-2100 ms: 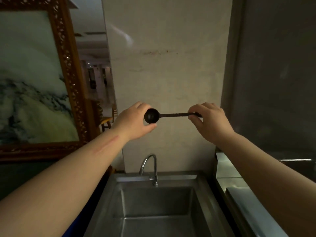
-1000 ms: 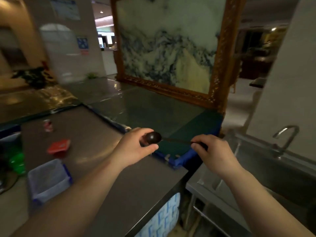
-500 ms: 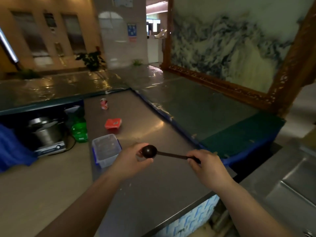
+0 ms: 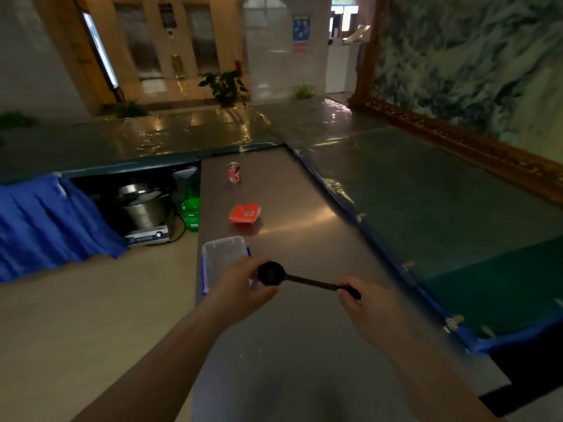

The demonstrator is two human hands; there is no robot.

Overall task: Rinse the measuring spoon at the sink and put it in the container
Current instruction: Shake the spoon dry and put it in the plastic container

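Head view: left hand (image 4: 240,289), right hand (image 4: 370,309) hold measuring spoon (image 4: 292,277) near container (image 4: 224,254).

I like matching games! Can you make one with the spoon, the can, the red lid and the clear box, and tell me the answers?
Things:
1. measuring spoon
2. soda can
3. red lid
4. clear container

Places:
A. farthest away on the steel counter
B. held in both hands
C. flat in the middle of the counter
D. just behind the left hand

Pairs: 1-B, 2-A, 3-C, 4-D
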